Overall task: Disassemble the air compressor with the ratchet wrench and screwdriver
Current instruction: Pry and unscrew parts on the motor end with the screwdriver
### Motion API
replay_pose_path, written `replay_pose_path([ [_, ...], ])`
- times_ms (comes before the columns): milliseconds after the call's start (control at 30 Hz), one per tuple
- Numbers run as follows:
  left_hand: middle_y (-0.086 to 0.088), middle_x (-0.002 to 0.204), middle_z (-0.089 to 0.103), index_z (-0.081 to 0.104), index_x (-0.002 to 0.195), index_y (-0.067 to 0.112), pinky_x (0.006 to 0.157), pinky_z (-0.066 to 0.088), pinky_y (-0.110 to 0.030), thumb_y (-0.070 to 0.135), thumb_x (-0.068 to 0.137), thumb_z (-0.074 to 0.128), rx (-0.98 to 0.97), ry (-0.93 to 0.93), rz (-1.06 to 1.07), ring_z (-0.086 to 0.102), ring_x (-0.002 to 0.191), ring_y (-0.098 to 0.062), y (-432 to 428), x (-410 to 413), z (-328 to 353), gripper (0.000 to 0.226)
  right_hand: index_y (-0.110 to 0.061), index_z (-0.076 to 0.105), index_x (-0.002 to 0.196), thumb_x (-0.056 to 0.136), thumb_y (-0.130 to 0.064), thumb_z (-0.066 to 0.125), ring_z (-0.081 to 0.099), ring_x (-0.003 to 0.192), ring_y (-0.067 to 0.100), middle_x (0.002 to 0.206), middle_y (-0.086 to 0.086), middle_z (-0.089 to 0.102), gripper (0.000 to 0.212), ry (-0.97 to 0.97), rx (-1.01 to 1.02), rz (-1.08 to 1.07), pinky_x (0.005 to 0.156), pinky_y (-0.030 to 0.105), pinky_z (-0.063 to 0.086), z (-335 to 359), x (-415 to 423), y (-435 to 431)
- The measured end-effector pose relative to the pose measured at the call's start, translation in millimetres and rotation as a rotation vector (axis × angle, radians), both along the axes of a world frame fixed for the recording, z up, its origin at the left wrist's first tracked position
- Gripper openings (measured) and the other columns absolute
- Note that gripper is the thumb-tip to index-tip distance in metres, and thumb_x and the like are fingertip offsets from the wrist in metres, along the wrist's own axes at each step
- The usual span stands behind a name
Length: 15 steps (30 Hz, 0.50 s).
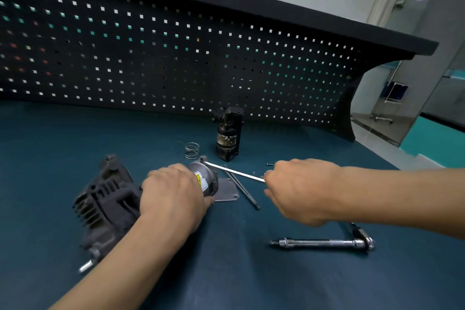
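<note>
The air compressor [105, 199] lies on its side on the blue bench, its dark finned body to the left and its grey motor can [205, 177] with a yellow label to the right. My left hand [172, 196] grips the motor can from above. My right hand [299, 189] holds a screwdriver, whose bright shaft [234, 171] runs left with its tip at the far end of the motor can. The handle is hidden inside my fist. The ratchet wrench [324, 243] with its extension lies on the bench below my right forearm.
A black cylindrical part [227, 137] stands upright behind the motor, with a coil spring [192, 150] beside it. A grey flat plate [226, 190], two long dark bolts [242, 190] and small screws [269, 164] lie between my hands. A black pegboard [176, 58] walls the bench's back.
</note>
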<state>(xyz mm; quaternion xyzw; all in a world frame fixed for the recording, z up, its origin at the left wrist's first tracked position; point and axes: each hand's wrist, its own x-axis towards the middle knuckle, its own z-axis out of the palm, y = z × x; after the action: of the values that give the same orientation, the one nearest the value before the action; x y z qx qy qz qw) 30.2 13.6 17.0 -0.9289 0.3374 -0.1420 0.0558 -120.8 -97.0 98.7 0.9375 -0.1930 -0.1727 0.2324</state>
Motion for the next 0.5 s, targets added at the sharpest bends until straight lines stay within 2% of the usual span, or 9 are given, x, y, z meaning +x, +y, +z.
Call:
replay_pose_path([
  [67, -0.002, 0.104, 0.063, 0.049, 0.120, 0.006, 0.062, 0.037, -0.028, 0.085, 0.079, 0.046, 0.014, -0.020, 0.005, 0.062, 0.091, -0.018, -1.0, -2.4, -0.9, 0.088, -0.012, 0.056, 0.092, 0.093, -0.014, 0.051, 0.040, 0.055, 0.017, 0.074, 0.001, 0.043, 0.005, 0.050, -0.004, -0.009, 0.048, 0.030, 0.035, 2.9, -1.2, 9.1],
  [200, -0.007, 0.107, 0.061, 0.046, 0.122, 0.001, 0.063, 0.040, -0.029, 0.082, 0.082, 0.047, 0.018, -0.038, 0.013, 0.060, 0.092, -0.021, -4.3, -6.0, -4.2, 0.091, -0.015, 0.047, 0.087, 0.088, -0.007, 0.052, 0.035, 0.056, 0.014, 0.074, 0.000, 0.037, 0.010, 0.061, 0.025, -0.040, 0.062, 0.035, 0.043, 3.3, -7.3, 24.4],
  [300, -0.014, 0.114, 0.060, 0.044, 0.125, -0.002, 0.078, 0.052, -0.033, 0.080, 0.084, 0.047, 0.029, -0.017, 0.018, 0.061, 0.099, -0.027, -6.7, -9.2, -5.2, 0.092, -0.012, 0.053, 0.090, 0.085, -0.009, 0.059, 0.040, 0.058, 0.015, 0.079, 0.001, 0.043, 0.008, 0.068, 0.049, -0.094, 0.062, 0.035, 0.048, -4.5, -10.0, 38.4],
  [367, -0.015, 0.116, 0.060, 0.043, 0.127, -0.004, 0.082, 0.054, -0.036, 0.079, 0.084, 0.047, 0.031, -0.012, 0.024, 0.061, 0.102, -0.029, -6.5, -8.6, -4.3, 0.093, -0.014, 0.054, 0.092, 0.083, -0.009, 0.064, 0.040, 0.060, 0.013, 0.082, 0.000, 0.044, 0.014, 0.066, 0.058, -0.128, 0.055, 0.032, 0.044, -12.5, -8.3, 47.0],
  [433, -0.012, 0.116, 0.061, 0.045, 0.128, -0.002, 0.080, 0.052, -0.034, 0.080, 0.084, 0.046, 0.030, -0.008, 0.026, 0.062, 0.101, -0.027, -5.1, -4.5, -2.2, 0.093, -0.016, 0.053, 0.090, 0.083, -0.009, 0.067, 0.036, 0.058, 0.012, 0.079, -0.002, 0.041, 0.017, 0.053, 0.030, -0.115, 0.046, 0.028, 0.033, -17.6, -4.0, 49.4],
  [500, -0.007, 0.115, 0.062, 0.048, 0.126, 0.004, 0.073, 0.047, -0.031, 0.081, 0.083, 0.046, 0.010, 0.000, 0.009, 0.064, 0.100, -0.023, -3.5, 2.1, -2.2, 0.088, -0.015, 0.053, 0.085, 0.088, -0.016, 0.062, 0.040, 0.058, 0.016, 0.076, 0.000, 0.041, 0.010, 0.025, 0.029, -0.055, 0.051, 0.031, 0.040, -13.7, 3.5, 41.4],
])
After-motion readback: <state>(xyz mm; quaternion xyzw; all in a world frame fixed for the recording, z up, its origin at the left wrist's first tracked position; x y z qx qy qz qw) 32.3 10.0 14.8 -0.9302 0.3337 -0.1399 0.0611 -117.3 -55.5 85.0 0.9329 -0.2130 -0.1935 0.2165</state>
